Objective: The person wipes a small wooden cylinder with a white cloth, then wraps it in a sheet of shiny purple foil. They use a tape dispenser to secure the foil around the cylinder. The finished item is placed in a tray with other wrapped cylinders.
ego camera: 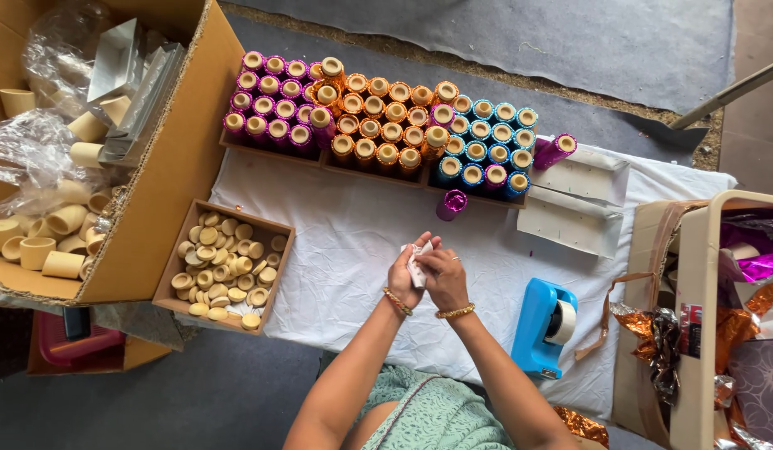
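Note:
My left hand [403,271] and my right hand [443,275] meet over the white cloth [336,242], both pinching a small white piece of paper or tape [417,258] between the fingers. Each wrist wears a beaded bracelet. A purple foil-wrapped tube [451,203] lies on the cloth just beyond my hands. Behind it stand rows of wrapped tubes: purple [270,108], orange [382,121] and blue [491,142]. A blue tape dispenser [543,325] sits to the right of my right hand.
A shallow cardboard tray of round tan discs [224,267] sits left of my hands. A large cardboard box [178,158] at far left holds bare tan tubes and plastic bags. A beige bin [695,333] at right holds crumpled foil. Flat white cards [574,204] lie near the blue tubes.

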